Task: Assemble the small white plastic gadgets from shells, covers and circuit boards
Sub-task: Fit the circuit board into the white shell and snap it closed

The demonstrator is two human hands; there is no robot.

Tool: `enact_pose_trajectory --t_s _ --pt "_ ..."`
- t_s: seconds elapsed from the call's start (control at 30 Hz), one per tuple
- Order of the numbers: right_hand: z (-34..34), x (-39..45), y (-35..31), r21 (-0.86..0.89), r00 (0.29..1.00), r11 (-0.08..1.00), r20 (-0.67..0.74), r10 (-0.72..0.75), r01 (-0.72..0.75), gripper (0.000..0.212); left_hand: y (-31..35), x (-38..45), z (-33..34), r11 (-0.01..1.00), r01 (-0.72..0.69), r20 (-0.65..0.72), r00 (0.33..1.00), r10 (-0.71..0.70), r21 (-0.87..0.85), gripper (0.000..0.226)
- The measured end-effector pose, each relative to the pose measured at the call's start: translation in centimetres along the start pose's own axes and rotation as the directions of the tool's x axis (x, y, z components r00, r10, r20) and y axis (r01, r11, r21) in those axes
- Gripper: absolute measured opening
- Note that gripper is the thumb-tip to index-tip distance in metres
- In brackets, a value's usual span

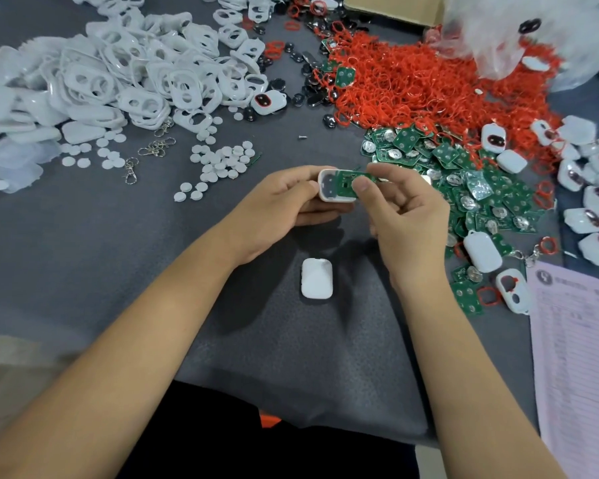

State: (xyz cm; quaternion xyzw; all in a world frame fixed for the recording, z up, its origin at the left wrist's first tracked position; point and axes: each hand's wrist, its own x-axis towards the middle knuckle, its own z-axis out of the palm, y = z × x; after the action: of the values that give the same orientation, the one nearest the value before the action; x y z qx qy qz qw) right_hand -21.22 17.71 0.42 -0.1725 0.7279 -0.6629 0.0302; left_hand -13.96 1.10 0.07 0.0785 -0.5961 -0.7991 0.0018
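Step in hand: seating board in shell. Left hand [284, 198] grips a small white rounded plastic shell [329, 191], held above the grey table [118, 243]. Right hand [395, 205] pinches a green rectangular circuit board [348, 179] lying partly in the shell. Next move, judged: press board flat, then fit the white rounded plastic cover [317, 279] lying near the person.

table [83, 243]: dark grey
shell [327, 193]: white
board [346, 183]: green
cover [317, 279]: plain white
rings, upper right [412, 81]: red
discs [222, 160]: white
paper, lower right [578, 357]: pale pink, ruled
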Motion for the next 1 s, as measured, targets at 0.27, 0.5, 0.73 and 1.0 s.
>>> enact_pose_trajectory --t_s 0.27,0.5,0.73,1.0 --pt "0.18 -0.07 -0.08 -0.102 0.999 0.993 0.018 -0.051 0.052 0.012 -0.51 0.28 -0.36 1.0 -0.014 0.035 0.999 0.013 0.022 0.037" --pt "0.29 -0.12 -0.12 -0.103 0.999 0.994 0.019 -0.035 0.036 0.012 -0.47 0.24 -0.34 1.0 -0.017 0.034 0.999 0.017 0.021 0.035" --pt "0.29 -0.08 -0.05 -0.084 0.999 0.996 0.021 -0.038 0.04 0.013 -0.18 0.09 -0.3 0.999 -0.015 0.031 0.999 0.014 0.042 0.036" --pt "-0.3 0.37 0.28 0.101 0.995 0.991 -0.038 0.09 -0.085 0.015 0.13 -0.28 0.04 0.973 -0.074 -0.203 0.972 0.12 0.219 0.021"
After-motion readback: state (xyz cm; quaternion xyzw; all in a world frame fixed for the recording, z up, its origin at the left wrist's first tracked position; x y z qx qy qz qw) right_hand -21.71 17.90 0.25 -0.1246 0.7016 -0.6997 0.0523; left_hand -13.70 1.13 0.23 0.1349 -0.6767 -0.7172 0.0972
